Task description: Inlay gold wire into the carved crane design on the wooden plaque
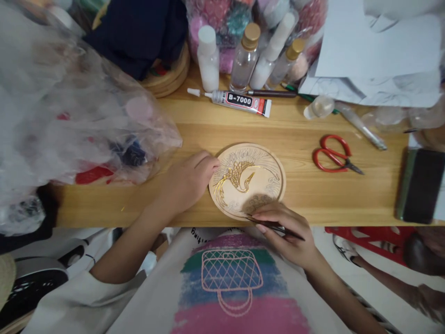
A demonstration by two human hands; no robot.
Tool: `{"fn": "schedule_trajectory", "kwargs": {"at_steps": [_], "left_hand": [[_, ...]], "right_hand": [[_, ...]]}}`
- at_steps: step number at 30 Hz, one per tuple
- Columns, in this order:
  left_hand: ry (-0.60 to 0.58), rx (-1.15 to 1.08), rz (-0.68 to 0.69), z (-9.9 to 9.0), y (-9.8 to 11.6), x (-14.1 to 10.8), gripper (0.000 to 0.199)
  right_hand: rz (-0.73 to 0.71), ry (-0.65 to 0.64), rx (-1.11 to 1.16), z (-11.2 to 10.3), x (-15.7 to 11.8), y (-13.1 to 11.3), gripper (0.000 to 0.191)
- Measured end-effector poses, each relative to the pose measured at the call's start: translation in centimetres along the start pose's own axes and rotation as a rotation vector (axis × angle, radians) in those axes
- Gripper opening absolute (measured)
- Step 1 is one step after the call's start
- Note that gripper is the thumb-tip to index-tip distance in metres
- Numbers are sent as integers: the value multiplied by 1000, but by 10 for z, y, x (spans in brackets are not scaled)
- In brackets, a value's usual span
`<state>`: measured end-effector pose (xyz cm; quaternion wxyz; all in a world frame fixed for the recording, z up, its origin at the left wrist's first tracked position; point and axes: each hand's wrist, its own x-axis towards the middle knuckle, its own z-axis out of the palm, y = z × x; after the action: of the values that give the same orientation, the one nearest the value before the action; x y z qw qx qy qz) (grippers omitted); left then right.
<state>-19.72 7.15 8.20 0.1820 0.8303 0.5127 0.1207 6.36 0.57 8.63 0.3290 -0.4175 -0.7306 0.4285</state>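
A round pale wooden plate (257, 178) lies on the table in front of me. Drawn lines cover it, and gold wire (239, 174) forms part of a long-necked bird on its face. My left hand (193, 181) is closed at the plate's left rim, with most of its fingers hidden beneath the hand. Between the thumb and fingers of my right hand (287, 229) is a pair of dark tweezers (274, 226). Their tips are close to the plate's lower edge, and the hand's shadow falls over the drawing there.
Red-handled scissors (333, 155) lie to the right, and a dark phone (420, 185) is beyond them. Behind the plate are a B-7000 glue tube (239, 102) and several bottles (245, 60). A clear plastic bag (114, 116) covers the left side; papers (375, 60) lie back right.
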Motion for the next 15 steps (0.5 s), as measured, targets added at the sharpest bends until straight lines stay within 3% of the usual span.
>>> {"fn": "schedule_trajectory", "kwargs": {"at_steps": [15], "left_hand": [[59, 83, 8, 4, 2, 2, 32]], "right_hand": [[52, 38, 66, 1, 1, 0, 23]]}}
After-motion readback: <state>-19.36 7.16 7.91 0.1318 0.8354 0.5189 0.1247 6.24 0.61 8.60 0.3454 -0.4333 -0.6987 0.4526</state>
